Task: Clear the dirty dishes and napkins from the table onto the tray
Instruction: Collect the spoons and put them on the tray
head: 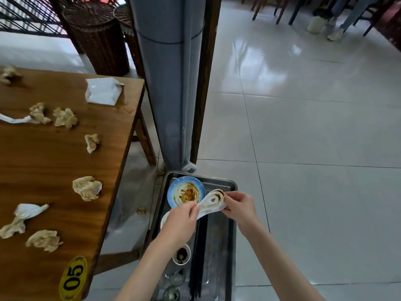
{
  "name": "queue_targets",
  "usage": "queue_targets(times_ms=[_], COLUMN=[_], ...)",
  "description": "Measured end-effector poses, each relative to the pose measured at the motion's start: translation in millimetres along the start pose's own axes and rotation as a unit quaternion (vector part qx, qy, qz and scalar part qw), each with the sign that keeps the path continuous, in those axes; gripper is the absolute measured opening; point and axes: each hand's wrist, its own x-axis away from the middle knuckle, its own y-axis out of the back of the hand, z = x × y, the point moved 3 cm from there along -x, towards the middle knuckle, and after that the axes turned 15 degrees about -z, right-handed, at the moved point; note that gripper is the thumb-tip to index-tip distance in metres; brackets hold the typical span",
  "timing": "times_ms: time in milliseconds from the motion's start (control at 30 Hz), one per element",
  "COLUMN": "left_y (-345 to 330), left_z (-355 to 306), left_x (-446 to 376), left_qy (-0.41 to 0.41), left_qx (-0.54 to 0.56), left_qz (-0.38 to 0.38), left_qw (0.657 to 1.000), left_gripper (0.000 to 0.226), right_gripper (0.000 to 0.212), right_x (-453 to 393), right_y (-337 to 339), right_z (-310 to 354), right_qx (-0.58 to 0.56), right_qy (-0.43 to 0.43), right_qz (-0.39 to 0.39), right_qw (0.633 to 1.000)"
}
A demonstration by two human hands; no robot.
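Now: both hands' fingers pinch spoons [211, 203] over tray [231, 235] | plate [186, 192], chopsticks [198, 253] beneath | napkins [87, 187] on table [54, 159]

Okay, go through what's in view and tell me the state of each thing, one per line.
Spoons: stacked, soiled, held over the tray.
Left hand: pinching the spoon handles.
Right hand: gripping the spoon bowls.
Blue plate: dirty, on the tray.
Tray: partly loaded.
Small cup: sauce-stained, upright.
Chopsticks: lying in the tray.
Napkins: crumpled, on the table.
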Motion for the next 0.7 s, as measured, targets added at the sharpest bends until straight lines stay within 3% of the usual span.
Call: queue_targets(times_ms=[300,567,700], left_y=[-73,-155,-190], left_z=[-11,32,60], left_x=[-45,-75,-86], left_qy=[0.083,0.139,0.154], left_qx=[0.052,0.074,0.092], left_qz=[-0.047,-0.079,-0.101], left_qw=[0.994,0.984,0.979], left_gripper=[0.021,0.013,0.012], right_gripper=[0.006,0.008,0.02], right_x=[-87,-175,-210], right_y=[1,-20,-35], right_z=[18,-42,-76], right_qx=[0.02,0.084,0.103], right_qy=[-0.027,-0.037,-0.044], right_qz=[0.083,0.106,0.106], right_qw=[0.996,0.99,0.988])
